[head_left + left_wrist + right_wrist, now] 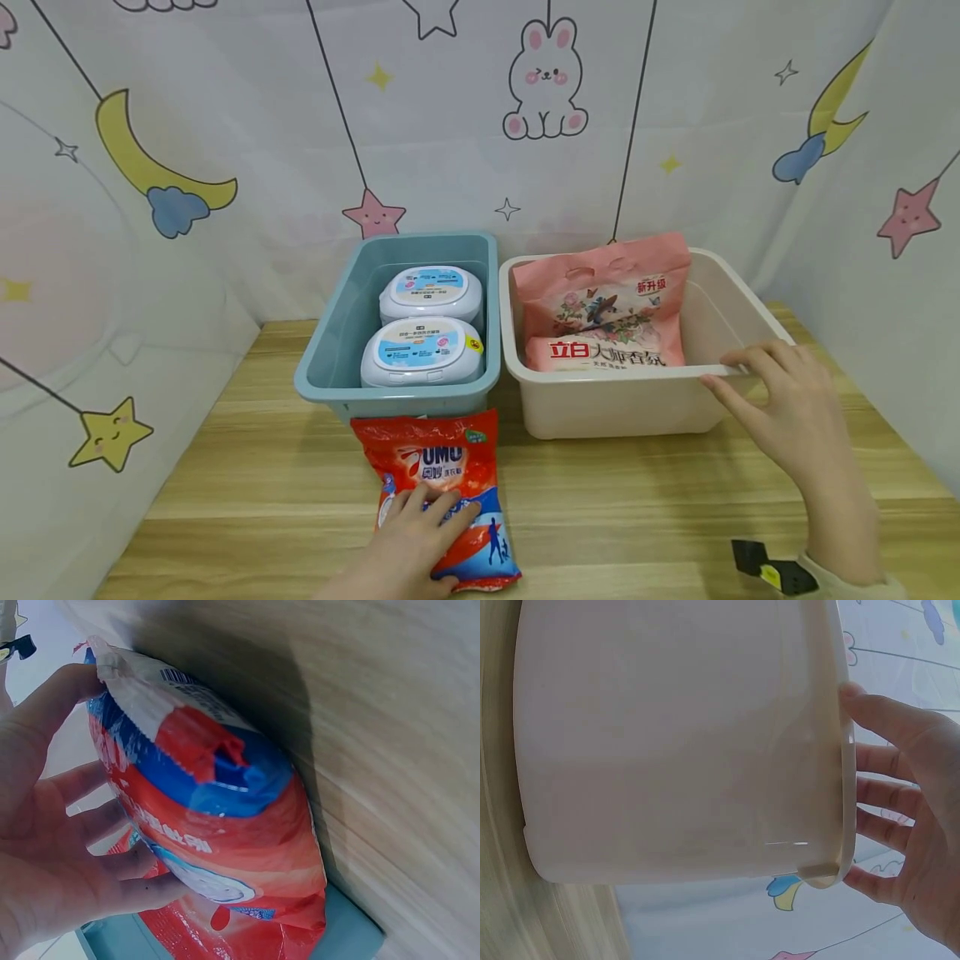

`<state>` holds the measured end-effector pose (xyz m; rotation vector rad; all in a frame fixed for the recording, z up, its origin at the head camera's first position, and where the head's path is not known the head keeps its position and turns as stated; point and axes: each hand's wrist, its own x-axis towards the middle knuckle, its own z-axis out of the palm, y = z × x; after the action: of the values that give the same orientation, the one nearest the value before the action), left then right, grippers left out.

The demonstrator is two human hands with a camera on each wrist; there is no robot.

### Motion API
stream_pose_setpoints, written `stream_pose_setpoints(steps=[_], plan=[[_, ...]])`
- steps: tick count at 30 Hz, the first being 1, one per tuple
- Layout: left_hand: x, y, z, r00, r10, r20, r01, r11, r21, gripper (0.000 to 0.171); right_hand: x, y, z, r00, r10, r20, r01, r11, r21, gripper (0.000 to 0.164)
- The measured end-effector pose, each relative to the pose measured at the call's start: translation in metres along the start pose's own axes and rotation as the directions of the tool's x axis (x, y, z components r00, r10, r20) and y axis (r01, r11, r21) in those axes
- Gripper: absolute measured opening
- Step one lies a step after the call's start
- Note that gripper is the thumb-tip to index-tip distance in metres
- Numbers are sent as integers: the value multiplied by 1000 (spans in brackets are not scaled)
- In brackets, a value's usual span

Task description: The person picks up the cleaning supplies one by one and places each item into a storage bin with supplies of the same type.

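Observation:
A red and blue bag of laundry powder (472, 542) lies face up on the table, its top end against the blue-green bin (322, 394). My left hand (412, 533) rests on its printed front with fingers spread, and the thumb (64, 686) touches the lower end. On the right, my right hand (787, 400) holds the front rim of the white bin (622, 404) near its right corner. Its thumb (881, 712) is on the outer side and the fingers reach over the rim. A pink laundry bag (607, 308) leans inside that white bin.
Two white lidded tubs (420, 354) with blue labels sit one behind the other in the blue-green bin. Both bins stand side by side on the wooden table (247, 492), close to a patterned curtain (450, 108). A black strap piece (772, 571) shows by the right wrist.

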<state>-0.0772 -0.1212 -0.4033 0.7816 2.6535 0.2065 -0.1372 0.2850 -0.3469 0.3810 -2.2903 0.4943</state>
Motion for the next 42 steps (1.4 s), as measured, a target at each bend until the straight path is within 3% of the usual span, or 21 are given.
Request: stream_pose_setpoints(steps=[13, 27, 33, 42], plan=[[2, 2, 2, 999, 20, 50, -20, 1000, -8, 77, 0, 1, 0, 1000, -8, -13, 8, 1000, 4, 31], [-1, 3, 3, 997, 67, -40, -64, 995, 73, 70, 1, 1, -1, 1000, -7, -13, 7, 1000, -6, 31], [-2, 3, 3, 993, 100, -69, -89, 985, 148, 69, 1, 1, -1, 1000, -9, -14, 9, 1000, -7, 31], [-4, 4, 9, 993, 96, -62, -83, 978, 189, 69, 1, 0, 0, 1000, -4, -7, 4, 1000, 1, 30]])
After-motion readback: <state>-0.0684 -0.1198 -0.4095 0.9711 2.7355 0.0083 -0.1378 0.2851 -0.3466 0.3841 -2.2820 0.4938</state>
